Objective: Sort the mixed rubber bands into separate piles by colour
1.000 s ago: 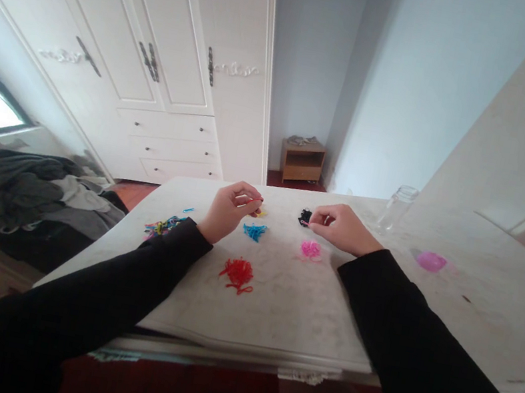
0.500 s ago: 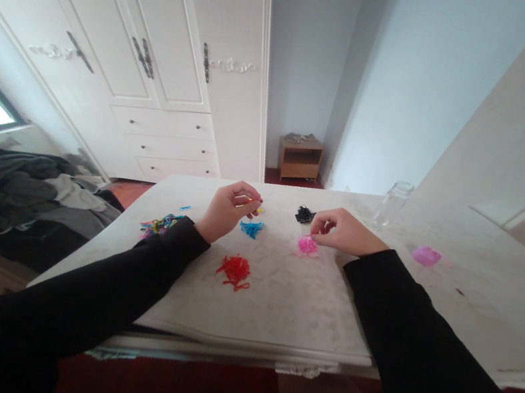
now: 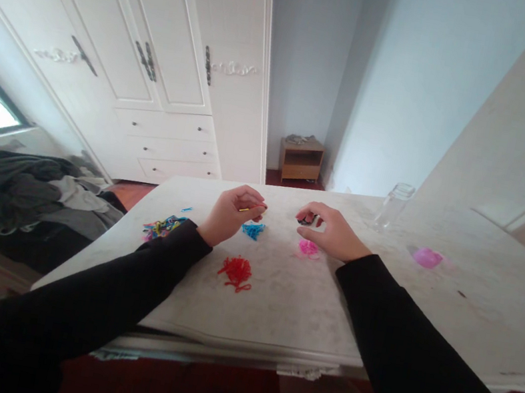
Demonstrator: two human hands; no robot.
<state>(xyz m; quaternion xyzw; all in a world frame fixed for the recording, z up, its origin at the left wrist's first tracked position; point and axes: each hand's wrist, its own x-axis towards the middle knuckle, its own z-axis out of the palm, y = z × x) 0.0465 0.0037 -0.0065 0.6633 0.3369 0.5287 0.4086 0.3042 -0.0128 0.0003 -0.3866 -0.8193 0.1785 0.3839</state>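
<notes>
My left hand [image 3: 238, 214] is pinched shut on a few small rubber bands, with a bit of red and yellow showing at the fingertips. Just below those fingers lies a pile of blue rubber bands [image 3: 253, 231]. Thumb and fingers apart, my right hand [image 3: 330, 230] hovers over a pink pile of bands [image 3: 308, 248]. Black bands [image 3: 307, 221] show between its thumb and fingers, most of that pile being hidden. Nearer to me sits a red pile [image 3: 235, 272]. Beside my left sleeve is a heap of mixed-colour bands [image 3: 163, 226].
A clear glass jar [image 3: 394, 206] stands at the table's far right. Right of my sleeve lies a pink lump [image 3: 427, 257]. One stray blue band [image 3: 187, 209] rests near the left edge of the white table [image 3: 272, 317]. Dark clothes [image 3: 28, 202] are heaped beyond it.
My right hand has left the pink pile and opened, its fingers now over the black one. My left hand has shifted slightly right, still pinched.
</notes>
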